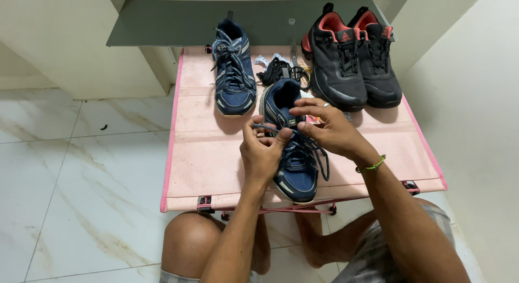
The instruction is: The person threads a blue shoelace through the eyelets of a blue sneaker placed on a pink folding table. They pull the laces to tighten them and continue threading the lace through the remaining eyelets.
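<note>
Left hand [263,150], right hand [328,127], pinching blue shoe [294,158] laces [270,129]

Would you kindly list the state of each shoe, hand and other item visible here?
Navy mesh shoe under the hands: flat on its sole, laces loose.
Second navy mesh shoe: flat on its sole, untouched.
Black shoes with red lining: paired, laced.
Pink fabric folding table: unfolded.
Left hand: pinching lace.
Right hand: pinching lace.

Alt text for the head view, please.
Both hands, left hand and right hand, pinch the laces of a navy sneaker on a pink fabric table. Behind it sit its mate and a black pair.
</note>
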